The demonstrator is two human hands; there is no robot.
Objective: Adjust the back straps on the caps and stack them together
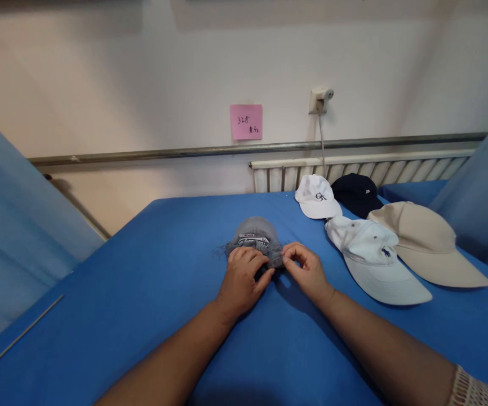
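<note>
Holding one gray cap [256,226] together, two bare hands are working near the middle of the blue cloth [151,293]. The left hand [244,276] is gripping the cap's near edge, with its fingers bending over it and its thumb sitting low. The right hand [307,272] is pinching the right end of that edge, with thumb and finger pressing on it. Four more caps are lying to the right: one white cap [309,190], one dark cap [354,193], one pale cap [368,239] and one tan cap [417,228]. That is making five caps in all. One thin stick [22,334] is lying well apart, on the left. One pink note [246,131] is sticking to the wall [185,84], and one socket [313,102] is sitting above one radiator [290,178]. Two blue curtains [20,225] are hanging, one on each side
</note>
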